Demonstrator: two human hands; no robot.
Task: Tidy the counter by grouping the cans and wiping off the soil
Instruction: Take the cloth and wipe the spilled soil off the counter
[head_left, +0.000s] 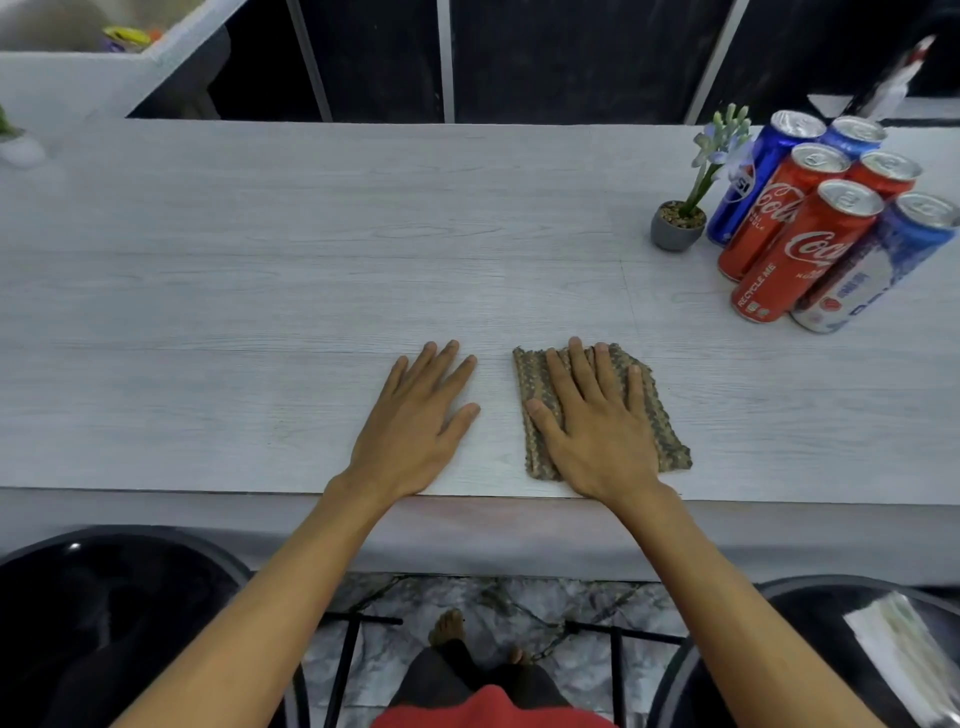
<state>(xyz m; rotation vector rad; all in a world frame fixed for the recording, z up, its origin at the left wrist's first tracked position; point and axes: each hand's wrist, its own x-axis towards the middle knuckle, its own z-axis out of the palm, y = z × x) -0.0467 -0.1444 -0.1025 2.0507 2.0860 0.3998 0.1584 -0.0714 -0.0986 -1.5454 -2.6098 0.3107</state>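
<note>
At the counter's (260, 260) near edge, the left hand (415, 421) lies flat with fingers spread, holding nothing. Just beside it, the right hand (597, 431) presses flat on a folded cloth (669, 439). Far right, six cans (810, 228) stand clustered, touching, beside a small potted plant (675, 226).

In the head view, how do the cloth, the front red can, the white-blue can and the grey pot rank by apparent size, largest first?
1. cloth, though the right hand covers part of it.
2. front red can and white-blue can: about alike, so not ranked.
3. grey pot.
</note>
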